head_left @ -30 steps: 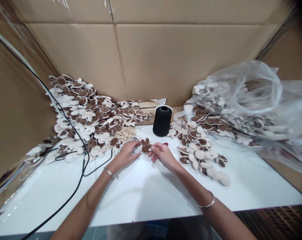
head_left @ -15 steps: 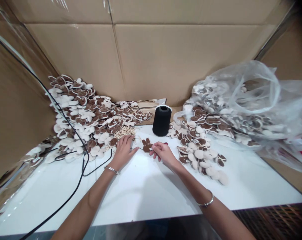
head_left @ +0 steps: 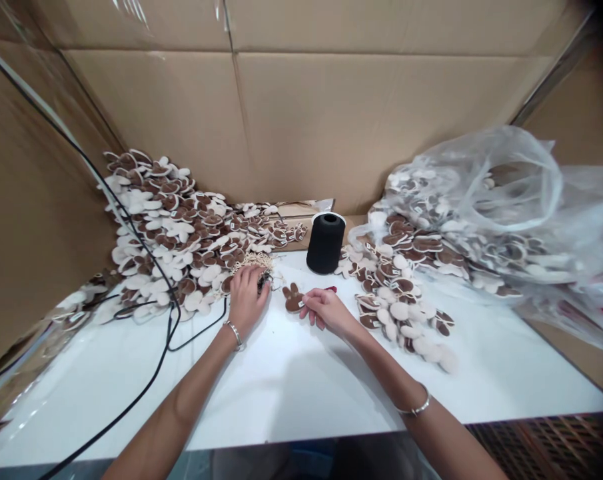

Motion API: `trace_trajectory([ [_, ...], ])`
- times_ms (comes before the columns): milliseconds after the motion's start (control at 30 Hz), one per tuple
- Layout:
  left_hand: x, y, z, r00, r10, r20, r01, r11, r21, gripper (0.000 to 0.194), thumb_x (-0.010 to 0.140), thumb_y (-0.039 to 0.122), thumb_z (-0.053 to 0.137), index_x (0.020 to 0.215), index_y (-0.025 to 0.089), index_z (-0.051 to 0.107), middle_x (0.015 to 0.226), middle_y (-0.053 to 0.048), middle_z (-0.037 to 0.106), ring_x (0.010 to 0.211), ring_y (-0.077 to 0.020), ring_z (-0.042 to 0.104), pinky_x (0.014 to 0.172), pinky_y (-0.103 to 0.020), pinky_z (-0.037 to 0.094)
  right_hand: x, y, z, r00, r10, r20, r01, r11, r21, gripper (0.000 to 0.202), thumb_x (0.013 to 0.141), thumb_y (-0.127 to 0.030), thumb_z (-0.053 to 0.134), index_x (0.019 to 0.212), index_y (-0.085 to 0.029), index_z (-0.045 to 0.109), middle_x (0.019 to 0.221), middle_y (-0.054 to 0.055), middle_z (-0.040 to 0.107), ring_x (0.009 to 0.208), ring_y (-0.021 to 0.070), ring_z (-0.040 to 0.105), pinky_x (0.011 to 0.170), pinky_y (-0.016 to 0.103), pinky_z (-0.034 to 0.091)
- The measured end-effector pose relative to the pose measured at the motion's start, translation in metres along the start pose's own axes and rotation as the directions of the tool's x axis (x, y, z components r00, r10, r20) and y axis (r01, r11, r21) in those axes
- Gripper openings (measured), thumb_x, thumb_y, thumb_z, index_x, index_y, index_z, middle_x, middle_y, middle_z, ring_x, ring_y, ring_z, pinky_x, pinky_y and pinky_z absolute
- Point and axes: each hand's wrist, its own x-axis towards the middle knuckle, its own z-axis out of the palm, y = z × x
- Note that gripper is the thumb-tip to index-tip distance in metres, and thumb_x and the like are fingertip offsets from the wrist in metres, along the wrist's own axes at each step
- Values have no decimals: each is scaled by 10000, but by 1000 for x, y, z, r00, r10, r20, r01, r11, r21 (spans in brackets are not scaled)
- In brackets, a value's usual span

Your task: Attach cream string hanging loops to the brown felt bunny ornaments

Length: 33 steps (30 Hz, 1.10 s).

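A brown bunny-shaped plush piece (head_left: pixel 294 299) with pale edging and a small white tag is pinched by its right side in my right hand (head_left: pixel 325 308), just above the white table. My left hand (head_left: pixel 248 297) rests by the heap of cream cord loops (head_left: pixel 254 260), its fingers curled around a small dark metallic thing (head_left: pixel 264 281). The hand covers most of that thing, so its kind is unclear. A small red object (head_left: pixel 331 289) shows behind my right hand. Beyond it stands a black thread cone (head_left: pixel 326 244).
Brown and cream bunny pieces are heaped at the left (head_left: pixel 176 227). Others lie at the right (head_left: pixel 398 300), beside a clear plastic bag (head_left: pixel 511 193) holding several more. A black cable (head_left: pixel 154 383) crosses the left of the white table (head_left: pixel 261 413). Cardboard walls (head_left: pixel 381 113) surround it.
My left hand has gone from lying flat with spread fingers to curling around the small dark thing. The bunny piece in my right hand has tilted slightly left.
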Motion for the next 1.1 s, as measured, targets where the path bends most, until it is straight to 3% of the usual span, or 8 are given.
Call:
trace_trajectory([
  [67,0,3,-7,999,41,19,-38,992,-121,196,933,291,463,1076,210,571,1152,-97,610,1158,-278,488,1006,-460,374,-3,-2,-1,995,51,86,-48,998,-35,223,839,-368,571,781,-155,541,648,33,684,349,48,411,299,167,251],
  [167,-2,10,-13,961,206,185,-133,929,-345,132,924,298,497,903,209,592,1034,-68,639,1048,-232,543,947,-398,415,-6,-5,-4,980,96,173,-76,990,-123,222,860,-342,553,745,-152,547,596,25,673,314,36,353,296,169,209],
  [267,-5,17,-13,882,332,334,-153,873,-464,129,911,309,534,870,213,609,999,-52,655,1009,-212,554,927,-367,419,-9,-8,-6,982,105,159,-75,980,-183,188,872,-309,539,764,-155,543,541,2,651,298,35,344,304,167,213],
  [367,-6,18,-13,846,354,398,-148,874,-463,131,904,329,555,912,230,641,1013,-44,653,1031,-215,536,956,-376,394,-9,-9,-4,992,93,83,-77,981,-177,124,871,-276,535,817,-165,525,532,-16,643,301,47,393,303,162,231],
  [567,-6,9,-13,857,287,429,-130,924,-359,196,858,420,614,936,254,685,1027,-49,623,1039,-234,502,939,-391,396,-8,-8,-2,999,36,-7,-36,991,-125,89,847,-258,527,868,-174,506,576,-22,644,301,66,441,279,166,239],
  [733,-5,8,-14,865,317,390,-200,929,-311,174,867,401,609,866,235,660,1057,-40,636,1069,-239,510,949,-401,356,-9,-4,-1,999,-35,-6,33,982,-187,124,813,-224,526,928,-184,544,465,-87,529,283,63,353,312,171,241],
  [933,-6,7,-13,849,345,401,-209,916,-344,175,889,380,584,978,252,662,1029,-38,637,1018,-222,525,906,-374,376,-9,2,4,979,-196,-58,173,945,-279,161,802,-234,539,946,-180,585,665,-37,571,474,84,469,463,195,345],
  [1100,-6,5,-13,845,327,423,-180,919,-351,209,889,415,583,1003,276,690,1020,-41,625,1017,-228,505,929,-389,367,-9,2,6,962,-269,-36,235,892,-386,163,793,-189,516,877,-166,654,664,-22,564,587,109,467,572,211,359],
])
